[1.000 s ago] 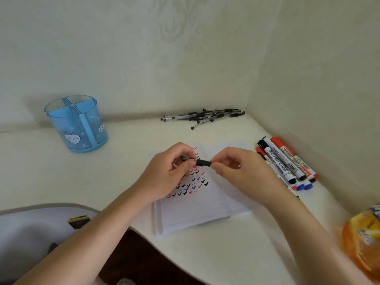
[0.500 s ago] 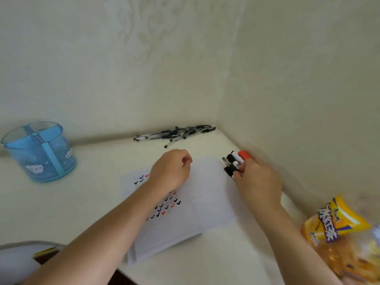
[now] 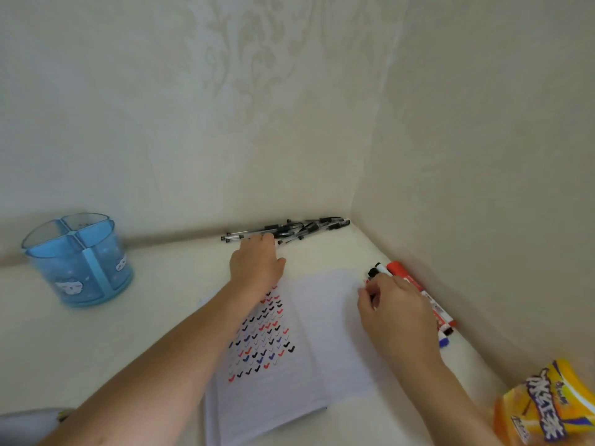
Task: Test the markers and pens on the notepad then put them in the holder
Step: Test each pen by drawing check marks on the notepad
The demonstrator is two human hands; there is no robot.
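The white notepad (image 3: 325,320) lies open in front of me, with rows of black, red and blue check marks on its left page. My left hand (image 3: 257,263) reaches past it to the pile of thin black pens (image 3: 289,228) along the back wall. Its fingertips rest on the pens' left ends and its thumb is spread to the side. My right hand (image 3: 397,312) lies over the row of thick markers (image 3: 402,273) by the right wall, with its fingers curled on a black-capped one (image 3: 374,271). The blue divided holder (image 3: 80,262) stands at the far left with nothing showing above its rim.
Two walls meet in a corner just behind the pens and markers. An orange and yellow snack bag (image 3: 547,410) sits at the near right. The cream tabletop (image 3: 161,317) runs between the holder and the notepad.
Both hands held one pen over the notepad a second ago. My left hand has since moved back to the pen pile and my right hand has gone to the markers. The camera has turned right.
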